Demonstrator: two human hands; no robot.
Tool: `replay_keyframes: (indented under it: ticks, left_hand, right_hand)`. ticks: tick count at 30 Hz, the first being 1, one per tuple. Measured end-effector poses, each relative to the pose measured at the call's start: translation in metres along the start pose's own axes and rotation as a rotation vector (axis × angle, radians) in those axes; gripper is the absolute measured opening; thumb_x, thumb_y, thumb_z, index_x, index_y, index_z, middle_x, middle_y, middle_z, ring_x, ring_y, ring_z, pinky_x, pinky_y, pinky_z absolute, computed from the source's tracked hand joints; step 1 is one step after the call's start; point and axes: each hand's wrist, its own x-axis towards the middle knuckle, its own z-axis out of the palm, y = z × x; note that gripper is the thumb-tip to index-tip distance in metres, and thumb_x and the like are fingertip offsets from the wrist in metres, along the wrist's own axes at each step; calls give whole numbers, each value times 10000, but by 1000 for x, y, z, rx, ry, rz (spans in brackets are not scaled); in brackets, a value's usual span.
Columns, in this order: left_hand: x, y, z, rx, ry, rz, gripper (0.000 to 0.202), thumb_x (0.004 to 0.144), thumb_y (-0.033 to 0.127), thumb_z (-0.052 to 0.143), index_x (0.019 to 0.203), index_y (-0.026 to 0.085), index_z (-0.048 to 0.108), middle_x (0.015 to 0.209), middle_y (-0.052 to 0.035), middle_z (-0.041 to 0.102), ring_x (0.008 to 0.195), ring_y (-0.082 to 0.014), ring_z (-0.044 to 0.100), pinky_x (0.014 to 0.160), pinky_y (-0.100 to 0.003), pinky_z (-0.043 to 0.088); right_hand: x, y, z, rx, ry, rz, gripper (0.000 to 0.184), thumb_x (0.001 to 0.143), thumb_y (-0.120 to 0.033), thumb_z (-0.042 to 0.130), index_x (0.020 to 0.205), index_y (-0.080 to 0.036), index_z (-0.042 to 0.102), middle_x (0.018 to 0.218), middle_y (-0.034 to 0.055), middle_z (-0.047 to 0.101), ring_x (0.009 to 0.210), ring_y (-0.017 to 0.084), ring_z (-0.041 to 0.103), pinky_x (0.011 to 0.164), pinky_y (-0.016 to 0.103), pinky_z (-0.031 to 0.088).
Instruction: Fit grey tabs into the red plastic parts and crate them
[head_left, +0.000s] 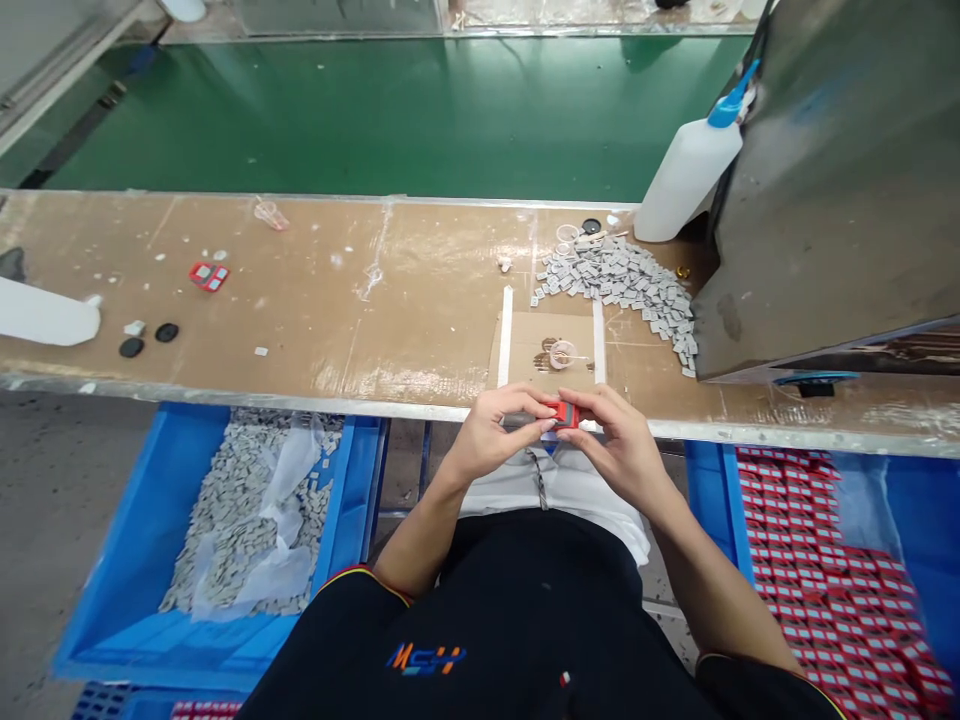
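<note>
At the front edge of the bench (315, 290), your left hand (499, 430) and right hand (615, 445) meet just above the lip. Neither grip is spread: the fingertips of both hands press in from either side, pinching a small red block (564, 414) with a gray face. That block is held between your hands, off the bench, right in front of a cardboard sheet (551, 345).

The sheet lies on the bench between two white strips (505, 335), nearest of all to your hands. A clear cup (562, 353) sits on it beside some brown stains. Beyond the sheet, a heap of gray tiles (619, 280) spreads over the bench and runs up against a steel housing (832, 190) on your right. A white bottle (686, 170) with a blue nozzle stands behind the housing's near corner.

Well off to your left on the bench lie a red piece (208, 276), two black discs (148, 335) and a white plastic part (45, 312). Below the bench on your left, a blue crate (142, 560) holds loose gray pieces (247, 510) and a clear plastic bag (289, 510). On your right, a second blue crate (720, 490) is packed with rows of red pieces (832, 560). Past the bench's far edge, you look down on a green surface (390, 110).
</note>
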Motion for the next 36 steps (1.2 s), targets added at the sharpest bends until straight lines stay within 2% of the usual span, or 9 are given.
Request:
replay_keyframes:
  ticks: [11, 14, 17, 19, 23, 25, 28, 31, 36]
  left_hand:
    - [-2, -3, 11, 23, 67, 46, 89, 822, 108, 703, 766, 178, 699, 877, -40, 736, 834, -144, 712, 764, -263, 572]
    - [-1, -7, 14, 13, 48, 23, 46, 860, 157, 708, 895, 182, 724, 982, -66, 752, 949, -166, 723, 859, -291, 577]
    - [-1, -14, 15, -43, 18, -28, 265, 880, 218, 720, 1139, 172, 689, 1147, -117, 747, 1057, -197, 723, 929, -322, 580]
    - [-2, -18, 14, -3, 7, -25, 322, 882, 242, 734, 1188, 164, 673, 1142, -121, 753, 1023, -198, 733, 904, -319, 589]
    - [-1, -17, 9, 235, -63, 85, 276, 882, 264, 749, 1136, 162, 709, 1006, -92, 767, 902, -190, 724, 822, -315, 588]
    - [1, -13, 7, 294, -116, 110, 282, 893, 268, 739, 1148, 153, 704, 984, -91, 759, 866, -185, 710, 796, -309, 580]
    - [3, -5, 5, 312, -169, 119, 280, 911, 265, 716, 1163, 145, 693, 962, -83, 742, 835, -175, 690, 778, -297, 568]
    - [3, 0, 4, 317, -174, 131, 234, 919, 234, 698, 1135, 145, 692, 927, -65, 716, 814, -166, 671, 759, -282, 561]
    - [-2, 5, 7, 405, -157, 166, 216, 941, 190, 648, 1146, 131, 681, 955, -82, 698, 834, -172, 662, 774, -297, 565]
  right_hand:
    - [-4, -3, 0, -35, 29, -56, 204, 974, -316, 621, 1148, -227, 680, 877, 57, 613, 788, 198, 619, 690, 330, 556]
    - [-7, 5, 10, 147, 85, 48, 231, 950, -398, 656, 1117, -240, 668, 933, 58, 645, 857, 202, 658, 769, 354, 582]
    - [-11, 13, 25, 404, 189, 179, 313, 942, -476, 644, 1168, -263, 607, 1025, 64, 670, 937, 204, 700, 830, 363, 600]
    - [-13, 15, 30, 453, 218, 203, 281, 959, -462, 615, 1168, -275, 596, 1046, 67, 680, 974, 207, 708, 838, 365, 602]
    - [-12, 10, 17, 147, 173, 135, 119, 952, -359, 619, 970, -260, 684, 1086, 89, 670, 1105, 248, 664, 902, 410, 570]
    - [-9, 6, 7, 29, 114, 97, 89, 941, -306, 622, 905, -250, 680, 1049, 82, 678, 1037, 241, 670, 875, 400, 561]
    - [-7, 2, -1, 5, 39, 60, 81, 937, -249, 603, 868, -239, 643, 927, 58, 673, 877, 212, 663, 757, 347, 541]
    - [-7, 3, 1, 11, 44, 35, 104, 925, -226, 608, 822, -233, 610, 835, 36, 617, 802, 196, 624, 683, 315, 499]
    - [-10, 9, 11, 77, 79, 23, 142, 954, -266, 589, 819, -228, 608, 843, 37, 607, 790, 186, 609, 696, 321, 503]
